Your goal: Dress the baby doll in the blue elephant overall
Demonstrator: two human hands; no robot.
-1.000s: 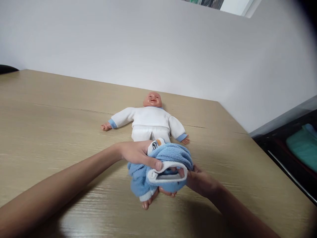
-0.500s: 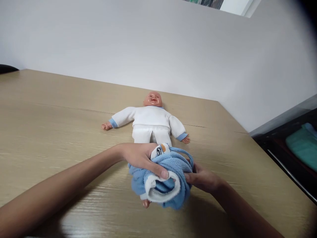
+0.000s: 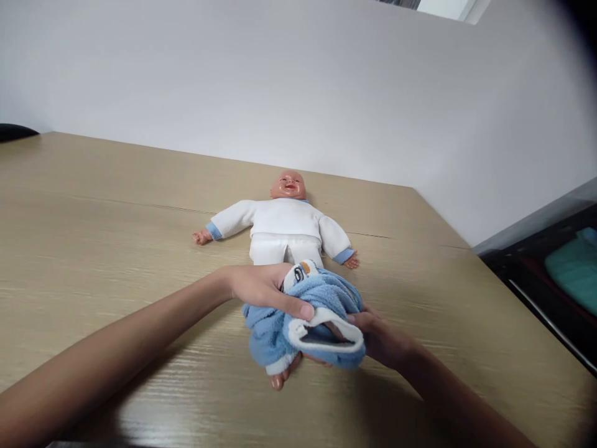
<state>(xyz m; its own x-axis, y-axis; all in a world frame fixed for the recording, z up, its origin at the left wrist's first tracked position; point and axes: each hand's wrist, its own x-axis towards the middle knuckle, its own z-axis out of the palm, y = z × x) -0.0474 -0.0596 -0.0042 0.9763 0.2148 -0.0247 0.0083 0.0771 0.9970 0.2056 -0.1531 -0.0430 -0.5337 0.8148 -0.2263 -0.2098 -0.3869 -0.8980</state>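
Both grips closed on the same piece: left grip [image 3: 261,287] and right grip [image 3: 385,336] hold a blue garment [image 3: 333,292], bunched up between them. Left grip comes over the garment's near-left side, thumb stretched across the cloth with its tip at the top of a white rim [image 3: 357,341]; its other fingers are hidden behind or under the cloth, can't tell exactly where. Right grip has the opposite side, thumb tip at the right end of that rim, rest of its fingers mostly covered. Rim sits between the two grips, opening stretched wide and facing the camera. White patch [image 3: 303,274] with a stitched black eye and an orange bit is right up against the left grip's knuckles. Doll [image 3: 285,218] lies face up on the counter [image 3: 140,249], head pointing away, torso and spread arms beyond both grips; white top, blue sleeve ends, white legs running in under the garment. Below the left grip, a doll foot [image 3: 278,381] shows just past a white cuff [image 3: 281,364]; part of a second one is under the rim, mostly covered. Well right of the right grip: black container [image 3: 517,267] with green cloth [image 3: 573,274]. Far left of the left grip, a black curved edge [image 3: 16,132]. Wall [image 3: 233,81] behind the doll.
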